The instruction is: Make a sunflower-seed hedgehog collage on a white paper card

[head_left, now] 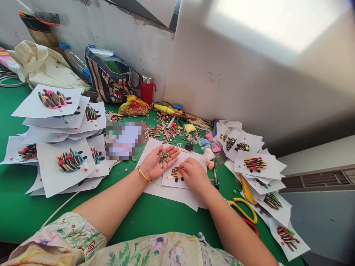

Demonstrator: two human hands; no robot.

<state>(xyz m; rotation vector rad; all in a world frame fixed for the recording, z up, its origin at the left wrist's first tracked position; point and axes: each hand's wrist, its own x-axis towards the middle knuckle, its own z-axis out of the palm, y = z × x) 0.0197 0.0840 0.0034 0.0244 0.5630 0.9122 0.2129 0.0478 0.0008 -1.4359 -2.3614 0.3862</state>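
- The small card [168,183] lay on white paper [155,189], best kept flat.
- The right hand [195,176] bent its fingers to the card's seeded figure [175,172]; whether they gripped anything could not be told. Light pressure seemed wise.
- The open left hand [152,165] cradled seeds [164,158], best held level.
- Beyond, loose seeds [156,133] littered the table [133,221].

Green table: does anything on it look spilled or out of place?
Loose seeds look spilled, strewn along the back of the table rather than kept in a container. The left pile of cards sits crooked, edges jutting out.
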